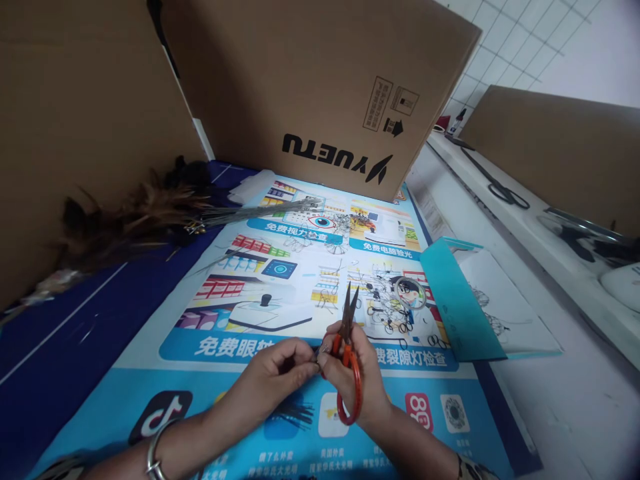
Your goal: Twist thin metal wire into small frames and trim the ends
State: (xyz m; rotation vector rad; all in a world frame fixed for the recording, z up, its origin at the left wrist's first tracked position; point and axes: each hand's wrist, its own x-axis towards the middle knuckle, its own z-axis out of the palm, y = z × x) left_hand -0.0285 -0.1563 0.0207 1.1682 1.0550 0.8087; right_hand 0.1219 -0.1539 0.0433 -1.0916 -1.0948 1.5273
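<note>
My right hand (367, 373) grips a pair of orange-handled scissors (357, 393), whose blades point away from me, slightly parted. Its thumb and fingers also meet at a small dark piece. The fingertips of my left hand (280, 377) pinch at the same spot, touching or nearly touching the right; what they hold is too small to name. Below the hands lies a bunch of short dark strands (295, 415). Beyond them, small black wire loops (395, 310) are scattered over the printed sheet (135, 393). A bundle of long thin wires (265, 212) lies farther back.
Brown feathers (145, 207) are heaped at the left on dark blue cloth. A big cardboard box (320, 80) stands at the back. On the right lie a turquoise folder (463, 300) with wire pieces and, on a white ledge, black-handled scissors (507, 193).
</note>
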